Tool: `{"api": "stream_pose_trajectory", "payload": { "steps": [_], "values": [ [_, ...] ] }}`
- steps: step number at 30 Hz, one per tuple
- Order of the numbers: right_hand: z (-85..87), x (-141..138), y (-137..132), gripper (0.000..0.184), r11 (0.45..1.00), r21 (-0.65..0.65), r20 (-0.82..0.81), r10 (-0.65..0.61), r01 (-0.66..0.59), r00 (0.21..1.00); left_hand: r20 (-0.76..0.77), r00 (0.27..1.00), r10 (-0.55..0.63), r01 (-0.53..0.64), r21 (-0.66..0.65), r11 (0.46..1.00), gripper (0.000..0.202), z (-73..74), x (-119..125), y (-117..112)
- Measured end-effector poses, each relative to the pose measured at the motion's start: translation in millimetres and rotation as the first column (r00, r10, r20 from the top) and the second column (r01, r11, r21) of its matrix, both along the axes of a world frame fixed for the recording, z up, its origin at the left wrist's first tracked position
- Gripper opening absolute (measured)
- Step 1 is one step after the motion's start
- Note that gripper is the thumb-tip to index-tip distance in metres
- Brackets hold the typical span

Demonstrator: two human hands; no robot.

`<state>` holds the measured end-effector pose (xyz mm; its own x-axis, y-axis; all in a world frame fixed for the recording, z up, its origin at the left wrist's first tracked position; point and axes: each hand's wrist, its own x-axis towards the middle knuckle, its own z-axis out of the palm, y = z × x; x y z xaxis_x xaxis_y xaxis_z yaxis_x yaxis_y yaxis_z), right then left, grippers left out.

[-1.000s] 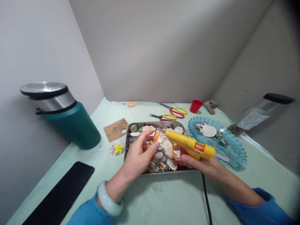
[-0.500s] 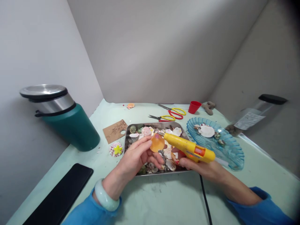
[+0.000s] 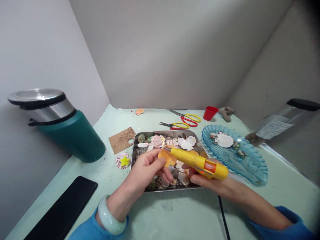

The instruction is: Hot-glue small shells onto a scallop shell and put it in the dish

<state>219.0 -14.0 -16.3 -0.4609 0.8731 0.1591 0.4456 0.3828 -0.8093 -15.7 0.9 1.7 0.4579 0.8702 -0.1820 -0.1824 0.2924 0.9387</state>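
My left hand (image 3: 150, 168) pinches an orange scallop shell (image 3: 167, 158) between thumb and fingers, above a metal tray (image 3: 172, 190) full of shells. My right hand (image 3: 210, 181) is wrapped round a yellow glue gun (image 3: 192, 160), which points left. Its metal nozzle lies at the upper edge of the orange shell; whether it touches cannot be made out. A small red light glows on the gun's side. Part of the right fingers is hidden behind the gun.
Left are a green bottle (image 3: 72, 133), a black phone-like slab (image 3: 62, 206), a brown card (image 3: 122, 140) and a shell with a yellow star (image 3: 123, 161). Behind lie two pairs of scissors (image 3: 175, 125) and a red cup (image 3: 210, 113). A blue dish (image 3: 250, 166) holds shells. A black cord (image 3: 223, 213) runs forward.
The glue gun's nozzle has moved left and slightly down over the orange shell, which is now tilted differently. The camera view has shifted a little.
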Motion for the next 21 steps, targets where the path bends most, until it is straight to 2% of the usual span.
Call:
{"api": "stream_pose_trajectory", "payload": {
  "steps": [6, 11, 13, 21],
  "values": [
    [2.8, -2.0, -1.0, 0.020, 0.992, -0.125, -0.046, 0.004, -0.009, 0.999, -0.067, 0.997, 0.026, -0.025, 0.021, 0.999, 0.020, -1.0, -1.1, 0.3],
    [1.2, -5.3, -4.4, 0.022, 0.945, -0.289, -0.120, -0.195, 0.153, 0.974, -0.077, 0.996, 0.043, -0.040, 0.036, 0.999, 0.020, -1.5, -1.8, -0.8],
    [-0.1, -5.4, -4.2, 0.024, 0.923, -0.342, -0.119, -0.231, 0.178, 0.966, -0.080, 0.995, 0.050, -0.048, 0.035, 0.998, 0.023, -0.9, -1.5, -2.1],
    [-1.1, -7.3, 0.5, 0.031, 0.883, -0.452, -0.181, -0.232, 0.129, 0.956, -0.070, 0.995, 0.065, -0.063, 0.028, 0.998, 0.029, -2.1, -0.9, -1.3]
  ]
}}
